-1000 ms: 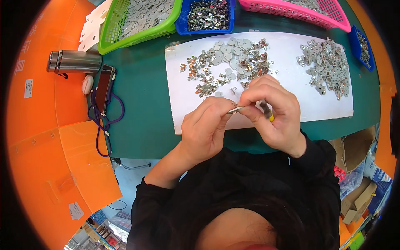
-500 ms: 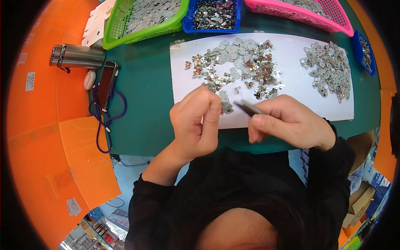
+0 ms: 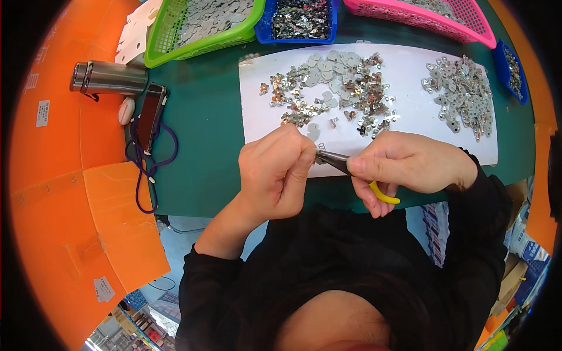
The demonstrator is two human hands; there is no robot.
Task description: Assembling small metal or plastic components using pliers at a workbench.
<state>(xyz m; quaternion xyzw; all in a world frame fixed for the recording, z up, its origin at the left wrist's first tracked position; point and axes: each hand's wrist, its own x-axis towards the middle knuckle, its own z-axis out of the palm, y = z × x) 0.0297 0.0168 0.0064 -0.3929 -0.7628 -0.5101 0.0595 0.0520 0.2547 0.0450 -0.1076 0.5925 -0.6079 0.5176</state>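
Note:
My left hand [image 3: 274,173] is closed in a pinch at the near edge of the white sheet [image 3: 410,126]. Its fingertips hold a small metal piece, mostly hidden by the fingers. My right hand [image 3: 413,162] grips pliers [image 3: 336,160] with dark jaws and yellow handles. The jaw tips meet the piece at my left fingertips. Just beyond lie a loose flat grey plate [image 3: 313,131] and a mixed pile of grey plates [image 3: 331,70] and small shiny metal fittings [image 3: 369,96]. Farther right on the sheet is a heap of plates with fittings on them [image 3: 462,96].
At the back stand a green basket [image 3: 205,50] of plates, a blue bin [image 3: 297,41] of fittings and a pink basket [image 3: 421,26]. Another blue bin [image 3: 508,73] is at far right. On the left lie a steel flask [image 3: 114,78] and a phone [image 3: 150,120] with a purple cord.
The pliers have moved left and down, closing the gap to my left fingertips. Their yellow handle now shows below my right hand. My left hand has barely moved.

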